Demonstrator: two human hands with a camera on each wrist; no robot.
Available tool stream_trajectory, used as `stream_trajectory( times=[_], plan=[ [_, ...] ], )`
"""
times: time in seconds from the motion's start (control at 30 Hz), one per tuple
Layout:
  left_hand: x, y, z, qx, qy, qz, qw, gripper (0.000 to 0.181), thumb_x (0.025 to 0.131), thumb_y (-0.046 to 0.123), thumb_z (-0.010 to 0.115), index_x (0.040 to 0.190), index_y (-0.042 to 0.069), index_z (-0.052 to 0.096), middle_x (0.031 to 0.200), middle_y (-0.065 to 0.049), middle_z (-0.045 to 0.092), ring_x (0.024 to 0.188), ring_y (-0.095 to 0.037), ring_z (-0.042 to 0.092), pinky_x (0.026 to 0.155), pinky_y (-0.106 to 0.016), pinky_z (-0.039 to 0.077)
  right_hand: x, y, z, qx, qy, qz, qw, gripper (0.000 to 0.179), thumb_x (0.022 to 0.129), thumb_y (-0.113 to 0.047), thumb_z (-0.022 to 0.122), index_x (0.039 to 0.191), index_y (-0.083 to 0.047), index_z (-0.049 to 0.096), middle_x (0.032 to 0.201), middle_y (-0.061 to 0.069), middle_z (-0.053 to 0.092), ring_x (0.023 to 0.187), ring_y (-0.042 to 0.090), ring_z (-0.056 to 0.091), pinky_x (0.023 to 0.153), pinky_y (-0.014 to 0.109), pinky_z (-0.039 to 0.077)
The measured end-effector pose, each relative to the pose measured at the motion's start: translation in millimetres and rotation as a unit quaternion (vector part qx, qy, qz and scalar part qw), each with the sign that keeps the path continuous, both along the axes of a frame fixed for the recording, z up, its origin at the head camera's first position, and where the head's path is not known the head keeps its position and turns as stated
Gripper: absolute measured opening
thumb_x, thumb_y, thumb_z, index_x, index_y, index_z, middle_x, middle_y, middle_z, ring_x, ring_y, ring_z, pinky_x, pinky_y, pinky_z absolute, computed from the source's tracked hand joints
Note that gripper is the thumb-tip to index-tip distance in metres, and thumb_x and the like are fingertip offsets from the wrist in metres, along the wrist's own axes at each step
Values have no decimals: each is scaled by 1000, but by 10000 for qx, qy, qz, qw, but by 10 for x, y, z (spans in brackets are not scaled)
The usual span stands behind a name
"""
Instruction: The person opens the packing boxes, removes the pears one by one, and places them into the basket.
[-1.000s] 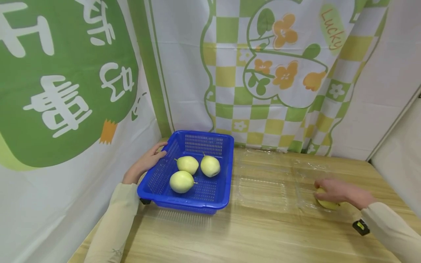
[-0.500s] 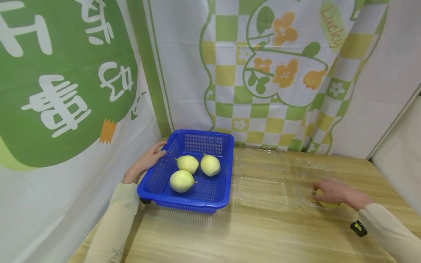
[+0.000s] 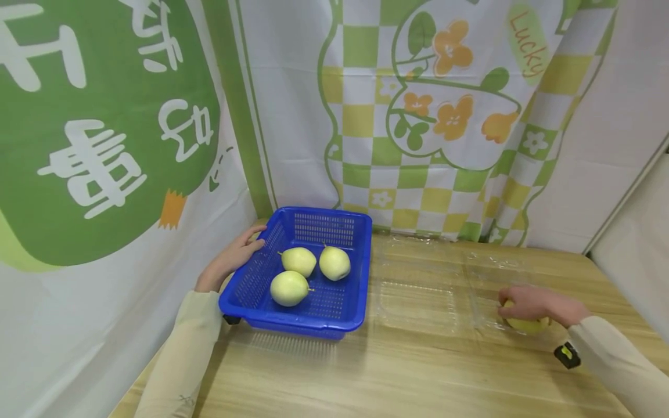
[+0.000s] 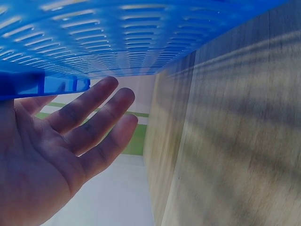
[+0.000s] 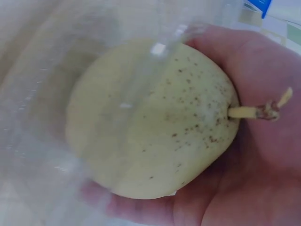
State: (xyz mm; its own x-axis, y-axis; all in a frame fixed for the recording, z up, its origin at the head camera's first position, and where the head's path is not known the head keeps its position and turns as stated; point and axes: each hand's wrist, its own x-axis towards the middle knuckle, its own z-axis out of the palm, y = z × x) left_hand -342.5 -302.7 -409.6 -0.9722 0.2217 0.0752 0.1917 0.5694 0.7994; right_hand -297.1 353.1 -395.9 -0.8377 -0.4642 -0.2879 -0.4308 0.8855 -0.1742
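Note:
In the head view my left hand (image 3: 232,258) rests at the left rim of a blue plastic basket (image 3: 360,290). Its fingers (image 4: 101,127) spread loosely along the outer wall in the left wrist view. Three pale yellow-green pears lie in the basket: a back-left pear (image 3: 299,262), a right pear (image 3: 334,263) and a front pear (image 3: 289,288). Far to the right, my right hand (image 3: 538,305) grips another pear (image 5: 155,122) from above, inside a clear plastic container (image 3: 478,310). The container's wall crosses in front of this pear in the right wrist view; its stem points toward the palm.
A second clear plastic container (image 3: 415,302) lies between the basket and the right hand. Something clear and ridged (image 3: 292,345) shows under the basket's front edge. Printed curtains (image 3: 360,116) hang behind and left of the wooden table (image 3: 418,377).
The right hand has shifted slightly left, and more of the pear now shows beneath it. The left hand, the basket and its pears stay in place.

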Motion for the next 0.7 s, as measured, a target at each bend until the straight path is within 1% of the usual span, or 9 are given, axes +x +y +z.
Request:
stream_trajectory(
  times=[0.13, 0.3, 0.33, 0.43, 0.57, 0.63, 0.7],
  plan=[
    [-26, 0, -10, -25, 83, -17, 10000, 55, 107, 31, 38, 155, 10, 23, 139, -30, 51, 115, -41, 60, 99, -54, 45, -25, -15, 100, -167, -192, 58, 9997, 20, 91, -25, 63, 97, -7, 64, 94, 9, 65, 75, 16, 53, 63, 34, 44],
    [-39, -1, -21, -29, 57, 2, 10000, 54, 107, 29, 38, 155, 11, 22, 141, -30, 49, 115, -41, 60, 100, -55, 44, -47, -74, 268, -210, -333, -74, 9992, 26, 95, -29, 61, 106, -5, 63, 101, 11, 64, 75, 17, 51, 63, 34, 43],
    [-36, 1, -18, -49, 47, 14, 10000, 54, 107, 30, 38, 155, 11, 23, 141, -29, 49, 116, -41, 60, 100, -54, 44, -52, -92, 304, -197, -397, -117, 9989, 29, 96, -30, 60, 109, -5, 63, 104, 13, 63, 77, 17, 51, 64, 34, 43],
    [-26, 10, -9, -42, 35, -4, 10000, 54, 107, 30, 38, 155, 11, 23, 140, -29, 50, 114, -39, 61, 99, -53, 45, -67, -157, 408, -167, -281, 109, 9994, 32, 96, -32, 59, 111, -4, 64, 108, 15, 65, 83, 19, 56, 68, 37, 47],
    [-20, 13, -9, 26, 68, -46, 10000, 54, 107, 28, 38, 155, 10, 23, 138, -30, 52, 112, -40, 62, 96, -52, 47, -98, -287, 527, -146, -173, 382, 9990, 29, 95, -31, 60, 108, -5, 66, 111, 15, 66, 96, 26, 62, 78, 41, 50],
    [-17, 7, -12, 16, 85, -51, 9999, 54, 107, 28, 38, 155, 9, 22, 141, -31, 48, 115, -42, 60, 97, -52, 46, -113, -378, 584, -116, -214, 428, 9988, 29, 96, -31, 59, 109, -6, 66, 114, 15, 66, 101, 29, 62, 80, 43, 50],
    [-5, 0, -12, 37, 60, -18, 10000, 54, 107, 28, 38, 155, 10, 22, 143, -31, 45, 118, -44, 57, 98, -54, 45, -130, -487, 643, -38, -225, 467, 9986, 29, 96, -33, 58, 110, -9, 65, 115, 14, 65, 102, 29, 62, 81, 43, 49]
  ],
)
